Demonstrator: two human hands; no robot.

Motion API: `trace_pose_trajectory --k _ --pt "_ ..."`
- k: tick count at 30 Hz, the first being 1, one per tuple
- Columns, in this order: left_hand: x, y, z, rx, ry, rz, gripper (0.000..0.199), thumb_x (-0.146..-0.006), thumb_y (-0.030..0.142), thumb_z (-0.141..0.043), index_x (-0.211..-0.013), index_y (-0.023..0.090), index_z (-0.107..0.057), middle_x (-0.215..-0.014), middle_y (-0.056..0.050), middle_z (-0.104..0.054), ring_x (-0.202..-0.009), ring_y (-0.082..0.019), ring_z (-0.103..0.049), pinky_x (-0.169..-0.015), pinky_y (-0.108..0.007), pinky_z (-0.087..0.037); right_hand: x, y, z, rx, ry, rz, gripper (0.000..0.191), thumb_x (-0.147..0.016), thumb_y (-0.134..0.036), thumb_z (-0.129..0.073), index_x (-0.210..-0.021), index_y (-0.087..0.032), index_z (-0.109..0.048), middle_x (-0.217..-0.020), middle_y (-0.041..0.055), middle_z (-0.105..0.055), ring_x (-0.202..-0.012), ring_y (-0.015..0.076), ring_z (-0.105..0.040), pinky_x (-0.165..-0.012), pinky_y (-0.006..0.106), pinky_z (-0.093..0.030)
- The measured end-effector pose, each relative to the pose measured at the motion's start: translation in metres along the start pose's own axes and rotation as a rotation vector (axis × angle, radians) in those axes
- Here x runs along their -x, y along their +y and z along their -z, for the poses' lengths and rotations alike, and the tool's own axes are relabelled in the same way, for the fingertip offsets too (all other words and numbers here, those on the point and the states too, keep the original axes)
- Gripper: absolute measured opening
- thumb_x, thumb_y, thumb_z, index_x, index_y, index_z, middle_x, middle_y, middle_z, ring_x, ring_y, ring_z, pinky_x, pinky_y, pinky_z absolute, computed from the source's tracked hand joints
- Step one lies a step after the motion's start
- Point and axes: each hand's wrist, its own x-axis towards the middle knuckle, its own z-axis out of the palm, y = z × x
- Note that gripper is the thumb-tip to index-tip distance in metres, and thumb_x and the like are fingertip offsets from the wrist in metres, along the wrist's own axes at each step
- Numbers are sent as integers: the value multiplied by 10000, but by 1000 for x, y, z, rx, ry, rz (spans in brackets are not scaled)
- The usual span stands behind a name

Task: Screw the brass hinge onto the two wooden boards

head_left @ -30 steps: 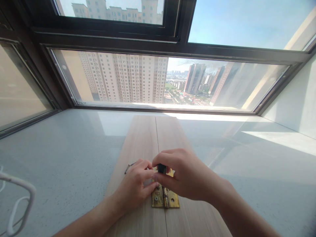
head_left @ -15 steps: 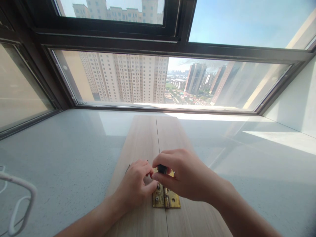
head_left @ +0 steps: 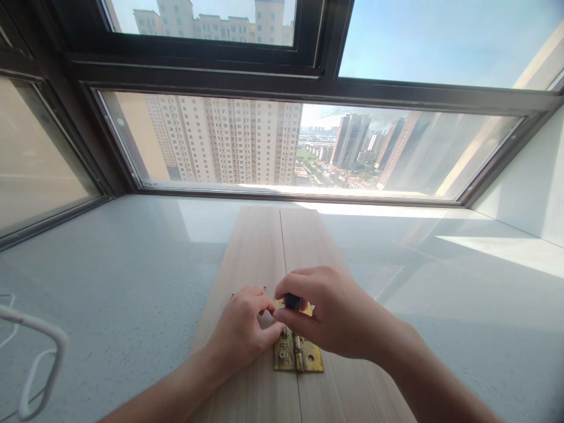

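A brass hinge (head_left: 314, 365) lies across the seam between two pale wooden boards (head_left: 259, 247), with a screw in its left leaf and an open hole in the right. My right hand (head_left: 328, 311) grips a short black-handled screwdriver (head_left: 291, 301) upright above the hinge's upper part; the shaft and tip are hidden. From the left, my left hand (head_left: 244, 320) curls in, thumb at the left leaf and forefinger close to the screwdriver. What its fingers pinch is too hidden to name. Small dark screw-like bits (head_left: 265, 288) show just beyond its knuckles.
The boards rest on a speckled pale window sill (head_left: 145, 282). A white bent-wire rack (head_left: 57, 341) stands at the lower left. Dark window frames (head_left: 211, 79) close off the far side, and a pale wall (head_left: 529, 176) rises at the right.
The whole view has shifted slightly to the right. Both hands keep nearly the same grip and place over the hinge.
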Motion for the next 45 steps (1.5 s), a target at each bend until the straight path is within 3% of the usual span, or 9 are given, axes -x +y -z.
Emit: trace_pose_trajectory --k 8,19,26,45 --pt "4 4 -1 -152 13 9 60 -733 216 -638 -692 189 -673 -770 -49 -634 -798 -251 -576 -694 -344 -415 -1 1 -1 8 -9 13 102 -830 -193 -651 -876 -123 -709 -712 17 -653 -606 126 -542 -560 255 -345" --pt "6 2 -3 -104 25 4 70 -733 156 -640 -699 185 -694 -784 -42 -629 -797 -230 -573 -712 -324 -428 0 1 -2 23 4 7 90 -830 -206 -667 -862 -133 -710 -705 12 -651 -610 128 -546 -559 253 -340" --pt "7 -2 -4 -150 69 -96 85 -714 119 -633 -758 182 -668 -797 -36 -613 -795 -228 -563 -687 -319 -422 -1 0 -1 22 10 9 99 -829 -190 -655 -874 -122 -711 -705 17 -652 -611 132 -554 -563 254 -345" --pt "6 -5 -7 -92 92 -151 83 -730 96 -662 -715 177 -672 -782 -33 -680 -769 -220 -578 -673 -317 -436 0 1 -2 42 10 16 96 -829 -208 -670 -878 -136 -711 -714 10 -659 -616 130 -556 -568 256 -345"
